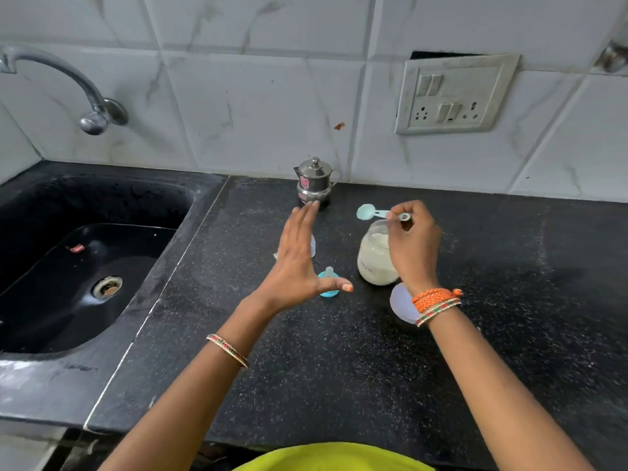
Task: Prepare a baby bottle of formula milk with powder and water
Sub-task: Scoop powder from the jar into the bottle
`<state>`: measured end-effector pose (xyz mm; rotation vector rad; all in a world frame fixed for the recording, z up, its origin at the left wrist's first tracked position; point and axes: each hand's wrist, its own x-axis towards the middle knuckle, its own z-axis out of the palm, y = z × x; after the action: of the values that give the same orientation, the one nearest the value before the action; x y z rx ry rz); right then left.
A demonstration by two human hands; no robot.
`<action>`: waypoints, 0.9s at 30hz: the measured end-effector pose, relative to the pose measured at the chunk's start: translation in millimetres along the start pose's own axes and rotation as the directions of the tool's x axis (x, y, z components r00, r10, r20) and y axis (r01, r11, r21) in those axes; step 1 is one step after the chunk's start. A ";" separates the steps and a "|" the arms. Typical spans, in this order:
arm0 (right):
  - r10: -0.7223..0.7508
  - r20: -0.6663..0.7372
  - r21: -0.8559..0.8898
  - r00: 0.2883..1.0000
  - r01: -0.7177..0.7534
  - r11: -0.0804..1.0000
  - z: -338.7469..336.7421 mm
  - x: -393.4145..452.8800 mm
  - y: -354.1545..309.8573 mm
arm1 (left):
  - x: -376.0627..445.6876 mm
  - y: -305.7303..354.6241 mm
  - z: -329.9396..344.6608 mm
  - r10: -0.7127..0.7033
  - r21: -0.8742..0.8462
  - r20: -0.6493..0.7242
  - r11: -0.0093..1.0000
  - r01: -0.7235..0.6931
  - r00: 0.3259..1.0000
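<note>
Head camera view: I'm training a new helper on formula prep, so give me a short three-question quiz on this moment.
1. True or false: the right hand holds the blue measuring scoop above the open powder jar.
2. What does the left hand hold?
A. the teat
B. nothing, it is open
C. the steel pot
3. Fill in: the blue teat ring stands on the counter to the ____ of the powder jar.

Key: 1 true; 2 B; 3 left.
</note>
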<state>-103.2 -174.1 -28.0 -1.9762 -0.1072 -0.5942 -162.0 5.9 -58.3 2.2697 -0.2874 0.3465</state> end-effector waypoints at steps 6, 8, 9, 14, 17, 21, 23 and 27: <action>0.080 -0.058 -0.114 0.995 -0.086 0.990 -38.4 8.4 26.0 | 30.9 20.6 42.3 0.018 -0.084 0.063 0.996 -0.012 0.998; 0.092 -0.015 -0.118 0.996 -0.093 0.989 -40.2 7.3 27.7 | 35.4 17.6 52.3 -0.002 -0.076 0.090 0.997 0.009 0.996; 0.099 0.010 -0.114 0.995 -0.097 0.989 -40.5 7.1 26.9 | 37.4 15.7 55.7 -0.013 -0.068 0.100 0.998 0.020 0.995; 0.139 0.150 -0.155 0.979 -0.116 0.981 -36.7 7.4 18.5 | 43.4 8.9 58.0 -0.079 -0.009 0.121 0.997 0.081 0.989; 0.187 0.287 -0.261 0.940 -0.111 0.959 -31.7 13.2 18.9 | 47.2 7.3 55.9 -0.091 0.009 0.143 0.996 0.091 0.985; 0.179 0.395 -0.347 0.901 -0.034 0.937 -24.7 18.4 21.7 | 51.4 8.1 56.9 -0.103 0.037 0.159 0.994 0.099 0.982; 0.189 0.410 -0.360 0.892 -0.031 0.932 -23.9 19.4 22.9 | 52.9 8.9 58.4 -0.105 0.041 0.170 0.994 0.100 0.980; 0.205 0.375 -0.365 0.904 -0.059 0.929 -24.8 20.4 25.7 | 56.4 10.0 62.5 -0.097 0.044 0.182 0.995 0.091 0.979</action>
<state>-86.0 -211.4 -31.0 -2.4095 -0.1275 -0.1006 -102.6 -53.0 -72.3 2.3448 -0.2687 0.0932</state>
